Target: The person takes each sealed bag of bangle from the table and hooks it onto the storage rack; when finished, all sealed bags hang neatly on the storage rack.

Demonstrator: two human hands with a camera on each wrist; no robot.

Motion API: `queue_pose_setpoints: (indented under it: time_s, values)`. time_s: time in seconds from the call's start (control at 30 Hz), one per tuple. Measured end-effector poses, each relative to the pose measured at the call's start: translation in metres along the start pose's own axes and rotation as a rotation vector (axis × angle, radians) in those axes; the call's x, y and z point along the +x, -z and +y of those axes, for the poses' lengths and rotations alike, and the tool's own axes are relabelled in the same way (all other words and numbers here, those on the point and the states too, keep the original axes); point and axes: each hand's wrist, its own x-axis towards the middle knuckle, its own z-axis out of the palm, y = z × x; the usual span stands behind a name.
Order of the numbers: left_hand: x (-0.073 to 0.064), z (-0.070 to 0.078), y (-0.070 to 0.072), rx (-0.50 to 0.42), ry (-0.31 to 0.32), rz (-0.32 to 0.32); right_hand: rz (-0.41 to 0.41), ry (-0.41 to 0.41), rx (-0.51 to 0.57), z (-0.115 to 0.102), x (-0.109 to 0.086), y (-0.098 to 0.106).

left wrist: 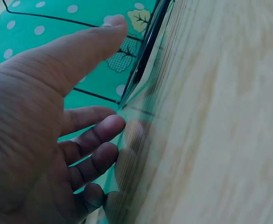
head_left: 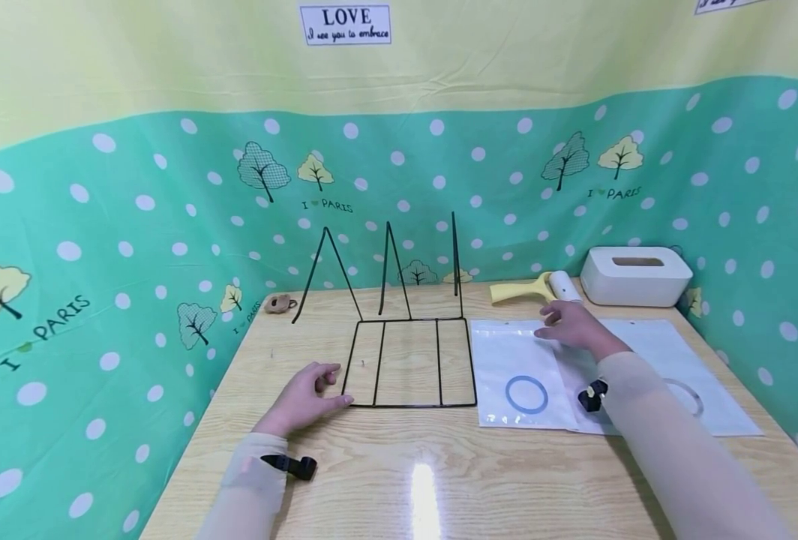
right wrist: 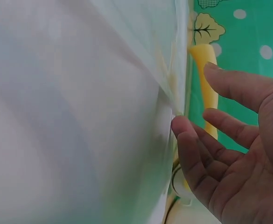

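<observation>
A black wire rack [head_left: 409, 406] with three upright pointed dividers lies on the table, its flat grid towards me. My left hand [head_left: 307, 401] is at the grid's front left corner, the thumb at the wire and the other fingers loosely bent. In the left wrist view, nothing sits between that thumb and fingers. To the right of the rack lie two flat white bags: one with a blue ring print [head_left: 526, 394], the other with a grey ring print [head_left: 689, 396]. Over their back edge hovers my right hand [head_left: 574, 326]; in the right wrist view its fingertips [right wrist: 179, 125] meet the bag edge without pinching it.
Behind the bags lies a lint roller with a yellow handle [head_left: 522, 291]. A white tissue box [head_left: 635, 277] stands at the back right, and a small brown item [head_left: 278, 303] is at the back left. The green dotted curtain [head_left: 169, 180] hangs around the table.
</observation>
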Motion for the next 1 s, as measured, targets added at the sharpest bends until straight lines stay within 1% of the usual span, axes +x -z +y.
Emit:
queue_pose_setpoints:
  time_s: [0.1,0.23,0.3,0.43,0.7,0.9,1.0]
  values:
    - [0.0,-0.002,-0.001,-0.001,0.012,-0.016,-0.01,0.004,0.008,-0.002,0.003,-0.003]
    - [0.001,-0.005,-0.003,0.017,0.014,-0.029,-0.016,-0.026,0.003,-0.002,0.008,-0.007]
    - [0.001,-0.004,-0.003,0.031,0.009,-0.031,-0.013,-0.05,0.001,-0.001,0.01,-0.008]
    - [0.001,-0.002,-0.003,0.054,-0.001,-0.023,-0.004,-0.067,0.003,0.0,0.011,-0.009]
    - [0.0,0.001,-0.004,0.055,-0.002,-0.019,0.011,-0.042,0.006,-0.001,0.011,-0.009]
    - [0.0,-0.001,-0.005,0.064,-0.01,-0.013,0.013,-0.076,0.083,0.002,0.017,-0.01]
    - [0.001,-0.001,-0.005,0.067,-0.012,-0.01,-0.01,-0.068,0.091,0.005,0.02,-0.011]
